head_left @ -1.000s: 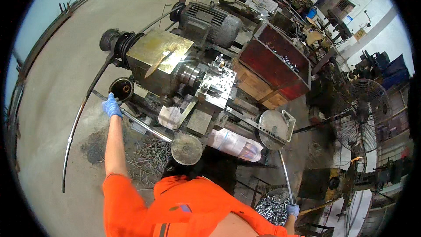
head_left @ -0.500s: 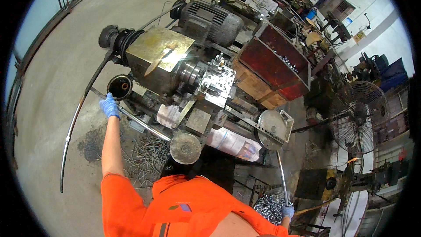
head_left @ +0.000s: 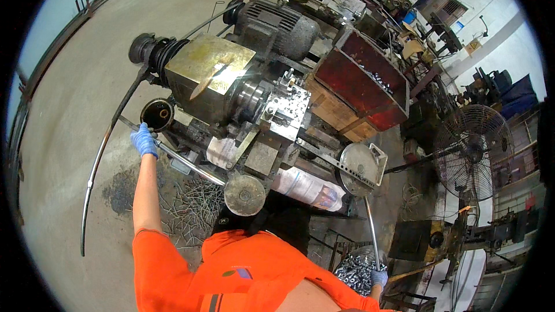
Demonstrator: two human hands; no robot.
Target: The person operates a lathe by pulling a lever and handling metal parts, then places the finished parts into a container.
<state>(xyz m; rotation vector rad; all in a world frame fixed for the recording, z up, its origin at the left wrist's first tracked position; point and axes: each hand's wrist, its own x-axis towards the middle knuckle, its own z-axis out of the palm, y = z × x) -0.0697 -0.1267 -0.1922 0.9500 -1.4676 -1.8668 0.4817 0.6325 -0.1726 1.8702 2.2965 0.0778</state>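
Observation:
My left hand [head_left: 144,140], in a blue glove, is closed around the outer end of a long metal lever [head_left: 191,163]. That lever slants down to a round metal hub [head_left: 244,195] at the front of a greasy machine. Low on the right, my right hand [head_left: 378,278], also gloved in blue, grips the lower end of a second steel lever [head_left: 372,231]. This one rises to a round plate [head_left: 359,164] on the machine's right side. Between the levers stand the spindle [head_left: 252,99] and a shiny metal block [head_left: 289,112] strewn with chips.
Beside my right hand is a container of small metal parts [head_left: 354,271]. Thin rods [head_left: 193,208] litter the floor at left. An open round pot [head_left: 157,115] stands by my left hand. Behind are a motor [head_left: 277,28] and red bin [head_left: 370,81]; a fan [head_left: 474,150] stands right.

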